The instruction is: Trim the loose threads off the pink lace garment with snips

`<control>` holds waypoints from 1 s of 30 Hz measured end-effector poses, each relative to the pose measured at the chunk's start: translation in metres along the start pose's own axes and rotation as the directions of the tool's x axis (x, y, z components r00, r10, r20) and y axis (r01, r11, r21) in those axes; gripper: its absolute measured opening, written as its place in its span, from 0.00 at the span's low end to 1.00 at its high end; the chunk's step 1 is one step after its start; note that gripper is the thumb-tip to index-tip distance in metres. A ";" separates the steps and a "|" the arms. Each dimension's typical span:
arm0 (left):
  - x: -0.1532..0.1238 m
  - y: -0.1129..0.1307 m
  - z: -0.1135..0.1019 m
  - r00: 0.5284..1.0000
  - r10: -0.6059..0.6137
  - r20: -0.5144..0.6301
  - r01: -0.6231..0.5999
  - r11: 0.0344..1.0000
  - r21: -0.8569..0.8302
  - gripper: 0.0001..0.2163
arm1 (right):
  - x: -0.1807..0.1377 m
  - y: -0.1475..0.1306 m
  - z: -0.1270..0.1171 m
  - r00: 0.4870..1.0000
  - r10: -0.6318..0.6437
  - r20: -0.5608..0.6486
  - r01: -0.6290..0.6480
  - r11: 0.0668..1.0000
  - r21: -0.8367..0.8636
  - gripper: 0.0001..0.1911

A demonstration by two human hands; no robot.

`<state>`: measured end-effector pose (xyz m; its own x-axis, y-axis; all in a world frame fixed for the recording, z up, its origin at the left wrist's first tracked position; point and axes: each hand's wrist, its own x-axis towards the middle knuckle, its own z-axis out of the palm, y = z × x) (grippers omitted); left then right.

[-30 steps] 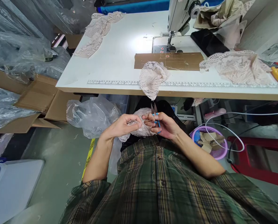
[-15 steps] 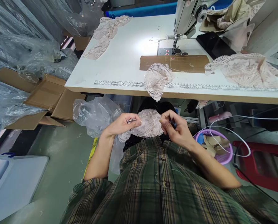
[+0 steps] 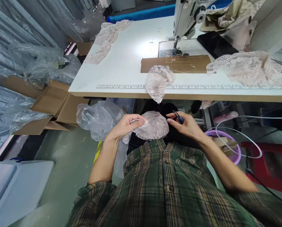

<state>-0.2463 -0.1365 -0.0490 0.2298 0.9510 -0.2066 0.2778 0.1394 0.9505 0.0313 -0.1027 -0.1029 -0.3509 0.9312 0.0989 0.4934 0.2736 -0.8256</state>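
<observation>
Over my lap, my left hand (image 3: 129,126) pinches the edge of a pale pink lace piece (image 3: 155,126) between thumb and fingers. The lace spreads to the right from that grip. Just right of the lace, my right hand (image 3: 184,124) is closed around small dark thread snips (image 3: 178,117), their narrow blades pointing up and left. The snips and the lace are apart. Above my hands, another lace piece (image 3: 158,82) hangs a little over the table's front edge.
A sewing machine (image 3: 182,23) stands on the white table (image 3: 122,63), with a cardboard strip (image 3: 190,64) before it. More lace lies at left (image 3: 105,41) and right (image 3: 249,69). Open cardboard boxes (image 3: 53,101) and a plastic bag (image 3: 98,118) are at left; a purple basket (image 3: 237,151) at right.
My right hand has moved right, away from the lace, and the snips now show between its fingers. My left hand keeps its pinch on the lace. The whole view has shifted slightly.
</observation>
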 end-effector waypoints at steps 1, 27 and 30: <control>0.001 0.002 0.002 1.000 0.002 0.015 -0.002 1.000 0.014 0.15 | 0.005 -0.010 0.008 0.997 -0.063 0.032 0.058 0.990 0.132 0.18; 0.004 -0.007 -0.011 0.996 -0.035 -0.083 0.024 0.991 -0.128 0.14 | 0.019 -0.010 0.000 0.980 0.191 0.051 -0.163 0.632 0.758 0.19; 0.004 -0.009 -0.011 0.996 -0.045 -0.075 0.034 0.988 -0.149 0.14 | 0.017 0.010 -0.007 0.951 0.303 -0.056 -0.219 0.794 0.567 0.19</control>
<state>-0.2583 -0.1308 -0.0553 0.1466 0.9617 -0.2314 0.1431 0.2109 0.9670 0.0358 -0.0825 -0.1058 -0.1398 0.9823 -0.1246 0.0171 -0.1234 -0.9922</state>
